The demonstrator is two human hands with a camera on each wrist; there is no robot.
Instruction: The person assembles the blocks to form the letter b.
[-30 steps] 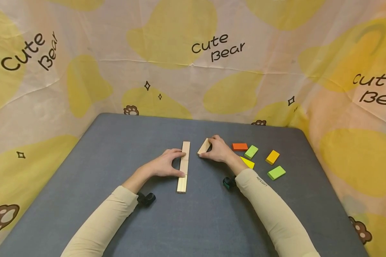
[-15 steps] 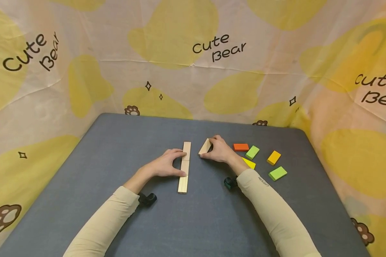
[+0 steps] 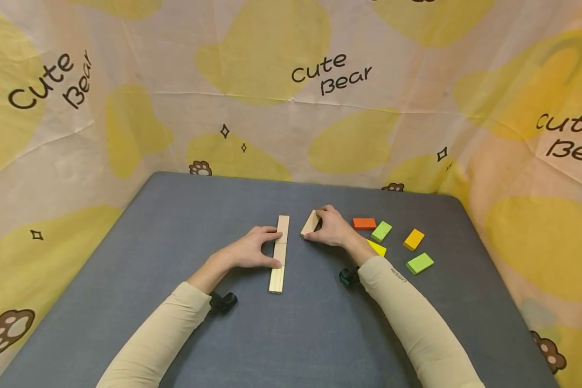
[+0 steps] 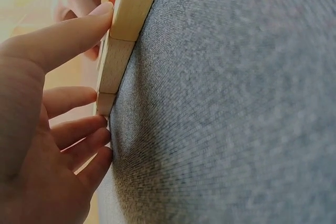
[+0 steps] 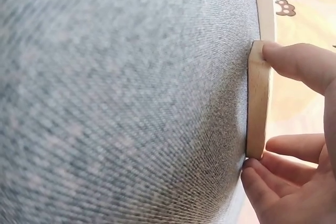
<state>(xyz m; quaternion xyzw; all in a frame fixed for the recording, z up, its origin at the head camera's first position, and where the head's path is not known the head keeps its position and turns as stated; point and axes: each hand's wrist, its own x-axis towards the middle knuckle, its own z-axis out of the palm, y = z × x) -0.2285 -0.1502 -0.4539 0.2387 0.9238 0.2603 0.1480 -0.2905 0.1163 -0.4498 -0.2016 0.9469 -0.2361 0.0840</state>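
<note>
Several plain wooden blocks lie end to end on the table in a straight row. My left hand is at the row's left side, thumb and index finger spread apart along it, their tips touching the blocks. In the left wrist view the thumb rests against one block, and the other fingers lie loosely lower down. To the right of the row, a separate wooden block lies slanted on the table. My right hand pinches it by its two ends, thumb at the near end and fingers at the far one.
Right of my right hand lie an orange-red block, a green block, a yellow block partly behind the forearm, an amber block and another green block. Printed cloth walls surround the grey table.
</note>
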